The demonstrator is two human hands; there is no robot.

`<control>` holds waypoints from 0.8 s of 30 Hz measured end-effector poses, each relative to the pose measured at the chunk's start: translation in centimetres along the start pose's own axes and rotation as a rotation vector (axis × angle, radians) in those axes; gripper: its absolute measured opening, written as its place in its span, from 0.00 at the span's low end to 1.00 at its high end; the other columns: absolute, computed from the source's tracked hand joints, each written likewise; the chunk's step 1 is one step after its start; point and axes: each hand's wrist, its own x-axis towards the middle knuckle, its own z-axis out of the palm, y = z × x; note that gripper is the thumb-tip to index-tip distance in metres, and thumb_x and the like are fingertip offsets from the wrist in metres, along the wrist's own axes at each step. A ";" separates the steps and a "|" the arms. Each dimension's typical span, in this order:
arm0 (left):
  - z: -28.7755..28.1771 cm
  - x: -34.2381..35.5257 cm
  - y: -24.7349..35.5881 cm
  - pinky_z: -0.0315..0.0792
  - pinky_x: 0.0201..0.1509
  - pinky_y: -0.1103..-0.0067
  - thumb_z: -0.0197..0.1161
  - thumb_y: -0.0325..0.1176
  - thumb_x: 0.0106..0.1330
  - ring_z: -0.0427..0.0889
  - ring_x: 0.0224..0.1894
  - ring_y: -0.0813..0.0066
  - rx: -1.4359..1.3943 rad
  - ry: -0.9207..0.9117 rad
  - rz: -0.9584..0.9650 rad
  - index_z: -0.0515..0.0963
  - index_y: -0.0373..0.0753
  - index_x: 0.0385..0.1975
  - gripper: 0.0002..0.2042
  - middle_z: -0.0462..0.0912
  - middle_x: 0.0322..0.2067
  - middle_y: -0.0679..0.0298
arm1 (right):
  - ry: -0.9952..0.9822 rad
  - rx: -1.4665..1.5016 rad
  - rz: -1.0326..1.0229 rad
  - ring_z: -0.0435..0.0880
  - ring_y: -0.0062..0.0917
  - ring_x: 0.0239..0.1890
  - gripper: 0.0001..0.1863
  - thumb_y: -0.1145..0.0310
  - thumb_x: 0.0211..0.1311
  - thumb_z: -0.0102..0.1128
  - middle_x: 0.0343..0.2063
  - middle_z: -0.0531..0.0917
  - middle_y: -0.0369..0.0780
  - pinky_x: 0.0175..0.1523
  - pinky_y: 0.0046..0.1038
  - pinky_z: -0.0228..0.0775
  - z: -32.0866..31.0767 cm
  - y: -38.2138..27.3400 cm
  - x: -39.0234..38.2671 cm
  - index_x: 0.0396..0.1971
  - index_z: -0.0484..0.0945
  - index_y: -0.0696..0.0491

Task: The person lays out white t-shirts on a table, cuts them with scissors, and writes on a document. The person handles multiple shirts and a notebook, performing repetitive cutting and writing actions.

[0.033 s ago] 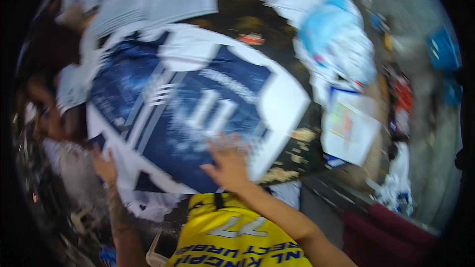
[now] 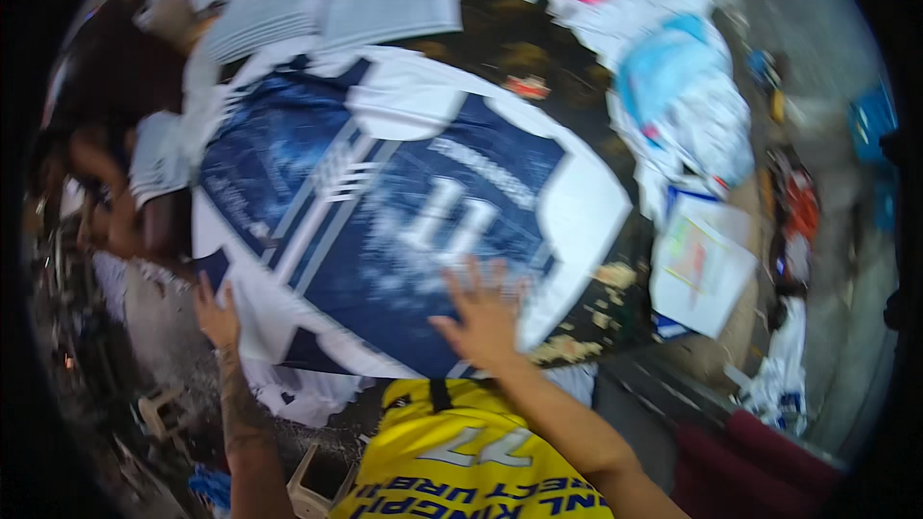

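Observation:
A large white fabric sheet [image 2: 586, 197] printed with navy jersey panels [image 2: 375, 303] lies spread over the dark table in front of me. The panels carry grey stripes and pale lettering. My right hand [image 2: 484, 315] rests flat on the near part of the print, fingers spread, below the white numerals. At the sheet's left edge, my left hand [image 2: 219, 315] has its fingers stretched out beside a small navy corner piece [image 2: 212, 269]. It seems to touch the edge; whether it presses on it I cannot tell.
Stacked pale sheets [image 2: 389, 10] lie at the far side of the dark table [image 2: 500, 24]. White and light-blue cloth [image 2: 673, 67] is heaped at the right, above some papers [image 2: 700, 274]. A person's arm [image 2: 101, 159] shows at the left. A plastic stool [image 2: 312, 490] stands below.
The whole view has shifted, so the sheet and both hands appear farther right. Against the fabric, neither hand has clearly moved.

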 end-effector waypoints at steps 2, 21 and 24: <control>0.8 1.5 -0.6 0.67 0.76 0.51 0.58 0.65 0.77 0.71 0.73 0.36 -0.202 -0.033 -0.020 0.68 0.46 0.79 0.39 0.69 0.74 0.40 | -0.068 -0.256 0.018 0.37 0.54 0.87 0.45 0.27 0.70 0.53 0.87 0.49 0.40 0.80 0.74 0.19 -2.2 3.9 2.9 0.83 0.60 0.28; 4.0 10.6 2.1 0.41 0.83 0.38 0.67 0.68 0.67 0.50 0.84 0.37 -0.330 -0.067 0.258 0.60 0.49 0.83 0.49 0.54 0.83 0.48 | -0.034 -0.097 0.100 0.41 0.61 0.85 0.43 0.35 0.74 0.56 0.85 0.53 0.48 0.82 0.68 0.27 -0.7 -2.6 -5.5 0.81 0.66 0.45; 5.8 17.7 6.8 0.40 0.84 0.39 0.65 0.73 0.65 0.48 0.85 0.39 -0.278 -0.109 0.198 0.61 0.49 0.83 0.51 0.53 0.83 0.47 | 0.118 -0.279 0.171 0.40 0.59 0.86 0.47 0.29 0.74 0.50 0.86 0.51 0.48 0.83 0.67 0.26 1.9 -1.7 0.7 0.83 0.62 0.42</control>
